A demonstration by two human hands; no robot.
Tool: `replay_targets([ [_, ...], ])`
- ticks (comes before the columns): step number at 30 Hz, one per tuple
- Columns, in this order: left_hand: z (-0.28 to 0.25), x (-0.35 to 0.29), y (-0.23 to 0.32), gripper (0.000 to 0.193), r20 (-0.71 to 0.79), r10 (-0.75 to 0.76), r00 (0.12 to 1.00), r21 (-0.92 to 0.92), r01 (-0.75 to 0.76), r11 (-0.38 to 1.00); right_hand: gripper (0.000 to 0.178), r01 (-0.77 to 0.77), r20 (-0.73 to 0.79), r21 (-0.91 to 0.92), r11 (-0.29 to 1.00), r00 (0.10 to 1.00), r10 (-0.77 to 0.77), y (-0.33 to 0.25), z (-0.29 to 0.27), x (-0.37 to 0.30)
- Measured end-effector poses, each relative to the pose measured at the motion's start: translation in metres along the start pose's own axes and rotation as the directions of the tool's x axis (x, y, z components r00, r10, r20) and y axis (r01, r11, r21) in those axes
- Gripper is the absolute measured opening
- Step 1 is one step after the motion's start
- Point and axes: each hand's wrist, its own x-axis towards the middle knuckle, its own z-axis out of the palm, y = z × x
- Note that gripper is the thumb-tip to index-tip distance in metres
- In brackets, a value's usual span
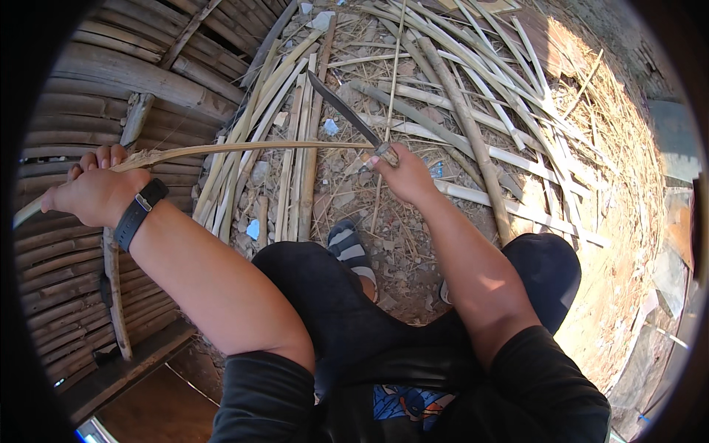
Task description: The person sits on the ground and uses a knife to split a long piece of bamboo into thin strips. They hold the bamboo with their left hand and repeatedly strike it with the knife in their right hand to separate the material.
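The left hand has its fingers curled around a bamboo strip, which reaches across to the knife gripped by the right hand. This strip, frayed near the left fingers, seems only partly worked; many loose strips lie beyond.

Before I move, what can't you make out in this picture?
In the head view:
Pale strip: its far left end, cut off by the picture's left rim.
The stretch under the left hand, covered by that hand.
Knife: its grip, mostly hidden by the right hand.
Right foot: mostly hidden behind the right forearm.
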Motion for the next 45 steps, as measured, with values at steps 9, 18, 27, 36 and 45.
replay_targets([
  [9,-0.004,0.005,0.007,0.057,-0.032,0.032,0.999,-0.014,-0.032,0.999,0.017,-0.706,0.678,0.700,0.108,0.704,0.210,-0.002,0.024,-0.030],
  [18,0.000,0.001,0.003,0.059,-0.001,0.008,1.000,-0.048,-0.008,0.999,0.012,-0.732,0.749,0.662,0.160,0.643,-0.162,-0.098,0.006,-0.054],
  [27,0.007,-0.009,0.005,0.059,0.070,-0.019,0.997,-0.104,0.026,0.994,0.012,-0.722,0.727,0.680,0.124,0.644,-0.237,-0.105,-0.005,-0.056],
  [36,0.008,-0.007,0.002,0.059,0.094,-0.028,0.995,-0.097,0.037,0.995,0.016,-0.696,0.725,0.682,0.224,0.684,-0.085,-0.100,-0.006,-0.051],
  [45,0.010,-0.013,0.007,0.058,0.120,-0.074,0.990,-0.152,0.092,0.984,0.013,-0.686,0.691,0.716,0.129,0.722,0.006,-0.092,-0.001,-0.045],
])
